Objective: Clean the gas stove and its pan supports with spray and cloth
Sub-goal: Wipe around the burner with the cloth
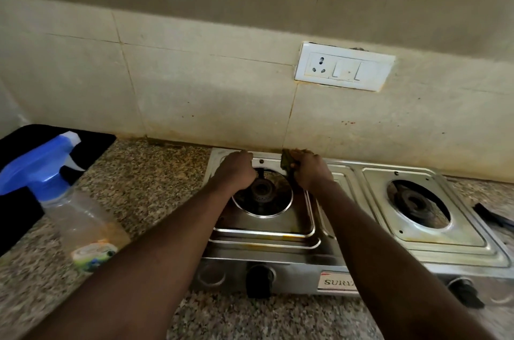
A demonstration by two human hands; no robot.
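Over the rear of the shiny two-burner stainless-steel gas stove (459, 245), both hands are working around its left-side round black burner (261, 191). The right hand (310, 170) is gripping a grimy green-brown cloth (288, 163), fingers curled tight round the wad and pressing it against the stove's back rim, probably because brown residue is sitting in that seam below the wall and needs firm rubbing. The left hand (239, 170) is resting knuckles-up at the stove's back left corner with its fingers curled under. Whether it is gripping the rim or merely bracing is hidden, though it is likely steadying the stove against the scrubbing. Both forearms are stretching straight forward across the near edge of the stove, wrists bending slightly down, the two converging on the one burner. No pan supports are showing on the stove, which is leaving the recessed trays bare for wiping. Left of the stove, the clear plastic spray bottle with a blue trigger head (64, 195) is standing upright on the speckled granite counter (155, 172), apparently being kept within reach yet out of the cloth's way.
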